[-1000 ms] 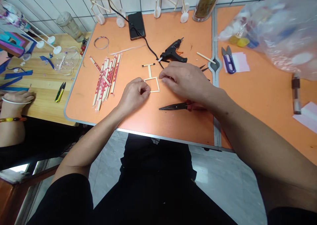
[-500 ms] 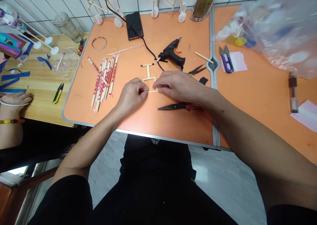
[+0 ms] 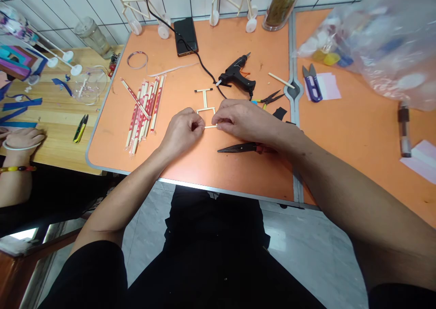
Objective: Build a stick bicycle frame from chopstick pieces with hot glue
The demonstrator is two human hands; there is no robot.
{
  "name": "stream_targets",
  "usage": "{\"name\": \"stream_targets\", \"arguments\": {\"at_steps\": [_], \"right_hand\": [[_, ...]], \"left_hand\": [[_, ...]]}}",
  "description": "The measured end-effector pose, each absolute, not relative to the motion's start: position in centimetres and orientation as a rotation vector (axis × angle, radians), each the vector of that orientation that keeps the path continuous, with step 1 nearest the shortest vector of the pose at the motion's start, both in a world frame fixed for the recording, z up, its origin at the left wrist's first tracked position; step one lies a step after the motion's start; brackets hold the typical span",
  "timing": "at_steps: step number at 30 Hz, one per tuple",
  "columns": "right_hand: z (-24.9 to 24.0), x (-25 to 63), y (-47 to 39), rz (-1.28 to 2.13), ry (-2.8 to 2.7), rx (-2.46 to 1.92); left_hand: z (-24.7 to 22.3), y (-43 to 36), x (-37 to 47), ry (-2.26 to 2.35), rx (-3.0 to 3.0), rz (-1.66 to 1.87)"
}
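Note:
A small frame of pale wooden sticks [image 3: 206, 110] lies flat on the orange table, shaped like a square with a stem and a short dark-ended crossbar at its far end. My left hand [image 3: 185, 126] pinches the frame's near left corner between thumb and forefinger. At the near right corner, my right hand [image 3: 242, 117] has its thumb and fingers closed on the stick frame, covering part of that side. Black-jawed pliers [image 3: 238, 148] with reddish handles lie just below my right hand, partly hidden by my wrist. Beyond the hands rests a black glue gun [image 3: 238, 75] with its cord.
Paper-wrapped chopsticks [image 3: 141, 114] lie to the left. Yellow-handled pliers [image 3: 272, 98], a phone [image 3: 185, 36] and a loose stick [image 3: 281, 80] are farther back. Blue snips [image 3: 312, 84] and a plastic bag [image 3: 381, 46] lie right. Another person's hand [image 3: 25, 138] rests on the left table.
My right fingertips have shifted slightly toward the frame's near right corner. My left hand stays at its corner, and the view has moved a little.

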State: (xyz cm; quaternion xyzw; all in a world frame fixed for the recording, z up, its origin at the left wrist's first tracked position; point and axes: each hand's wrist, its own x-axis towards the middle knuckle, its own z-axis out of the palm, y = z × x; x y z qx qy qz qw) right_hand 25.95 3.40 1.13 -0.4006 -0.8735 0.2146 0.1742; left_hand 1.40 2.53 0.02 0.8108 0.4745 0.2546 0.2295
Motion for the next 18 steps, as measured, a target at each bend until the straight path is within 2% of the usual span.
{"name": "stream_targets", "arguments": {"at_steps": [18], "right_hand": [[1.56, 25.89, 3.16, 0.632, -2.492, -1.127]], "left_hand": [[0.03, 2.5, 1.41, 1.321, 2.234, 0.684]]}}
